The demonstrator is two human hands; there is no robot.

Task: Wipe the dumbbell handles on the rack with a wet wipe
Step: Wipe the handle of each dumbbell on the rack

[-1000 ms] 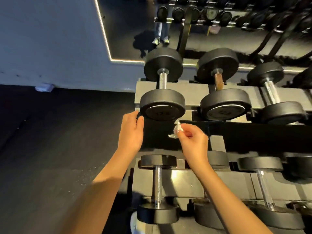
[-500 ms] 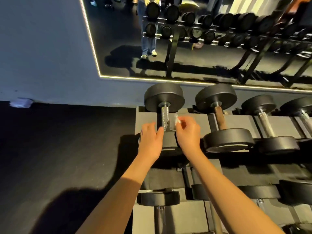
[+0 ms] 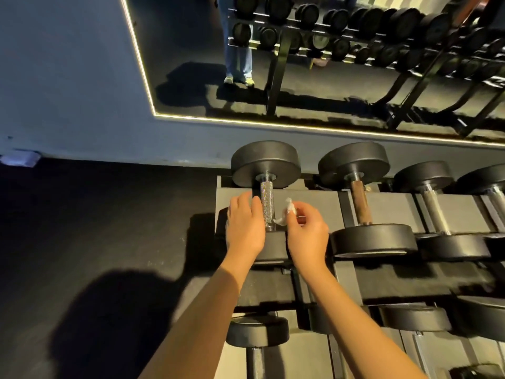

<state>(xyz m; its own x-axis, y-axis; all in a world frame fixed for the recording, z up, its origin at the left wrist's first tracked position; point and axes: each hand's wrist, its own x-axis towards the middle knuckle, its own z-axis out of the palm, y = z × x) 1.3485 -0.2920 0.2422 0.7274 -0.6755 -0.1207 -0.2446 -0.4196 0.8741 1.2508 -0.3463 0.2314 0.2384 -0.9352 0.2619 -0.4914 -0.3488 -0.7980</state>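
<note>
A black dumbbell with a knurled silver handle lies leftmost on the top shelf of the grey rack. My left hand rests on the near weight head, its fingers straight beside the handle's left side. Just right of the handle, my right hand pinches a small crumpled white wet wipe. The wipe sits close to the handle's lower end; whether it touches is unclear. A second dumbbell with a rusty brown handle lies to the right.
More dumbbells continue rightward along the top shelf, and others lie on the lower shelf. A wall mirror behind the rack reflects another rack and a person's legs. Dark floor spreads to the left.
Both hands rose from the front of the near weight head to the handle of the leftmost top dumbbell. The view tilted up, showing more mirror.
</note>
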